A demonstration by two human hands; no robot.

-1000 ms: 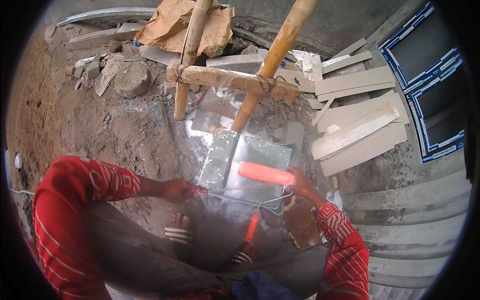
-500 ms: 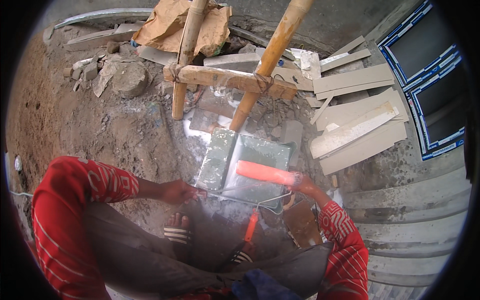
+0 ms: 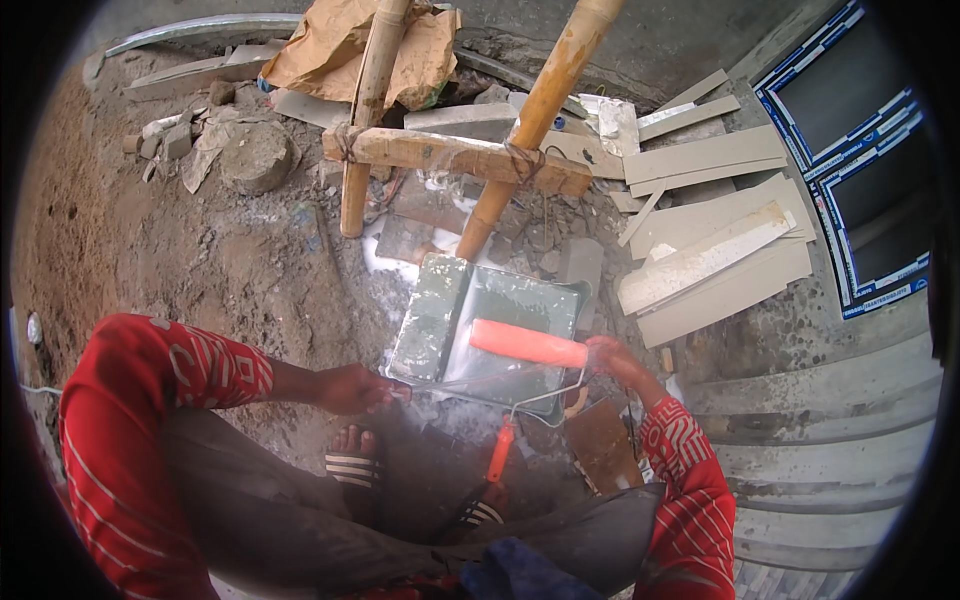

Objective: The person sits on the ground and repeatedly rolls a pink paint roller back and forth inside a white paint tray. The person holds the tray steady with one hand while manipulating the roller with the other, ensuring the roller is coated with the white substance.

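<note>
A paint roller [image 3: 528,343] with a salmon-pink sleeve, bent wire frame and orange handle lies over a dark green paint tray [image 3: 432,305] smeared with white. My right hand [image 3: 612,362] is closed at the right end of the sleeve, by the wire. Left of the tray, my left hand [image 3: 352,388] is closed around the end of a long thin grey strip [image 3: 465,382], which reaches right under the roller along the tray's near edge. Its exact kind does not show. The orange handle points down toward my feet, touched by neither hand.
Behind the tray, bamboo poles [image 3: 487,218] are tied to a wooden crosspiece [image 3: 440,155]. Pale board offcuts [image 3: 705,255] lie at right near a blue-edged dark frame [image 3: 845,200]. A crumpled brown paper bag [image 3: 325,50] and a round concrete lump [image 3: 258,157] lie at the back.
My right hand has shifted slightly right and up at the sleeve's end. My left hand has drifted slightly left with the grey strip. The tray and roller stay nearly in place.
</note>
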